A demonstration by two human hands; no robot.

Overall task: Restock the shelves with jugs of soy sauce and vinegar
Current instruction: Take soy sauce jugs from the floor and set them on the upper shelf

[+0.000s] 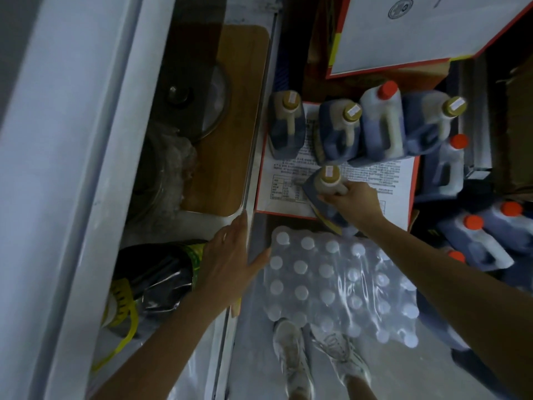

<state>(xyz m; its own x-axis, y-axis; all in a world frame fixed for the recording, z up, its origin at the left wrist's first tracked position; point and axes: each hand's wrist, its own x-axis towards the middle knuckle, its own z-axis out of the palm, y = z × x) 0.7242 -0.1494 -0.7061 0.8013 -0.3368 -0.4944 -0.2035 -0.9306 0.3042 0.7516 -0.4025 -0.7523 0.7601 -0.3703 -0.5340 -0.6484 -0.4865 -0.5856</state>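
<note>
Gripping gold-capped jug (328,180), right hand (353,199), left hand (227,255) flat on ledge (250,183), box print (288,180) unreadable

Upright in a row at centre frame, on a white printed carton (284,194): gold-capped jug (287,125) alone at the left, then second gold-capped jug (340,137), red-capped jug (380,125) and third gold-capped jug (427,125), packed touching. All translucent, dark liquid inside, moulded handles. Just below the row, tilted gold-capped jug (326,192), cap toward the row, held at the handle by the right grip (356,202). At the right edge, clustered red-capped jugs (445,168), dark-filled too, running down toward lower right.
</note>
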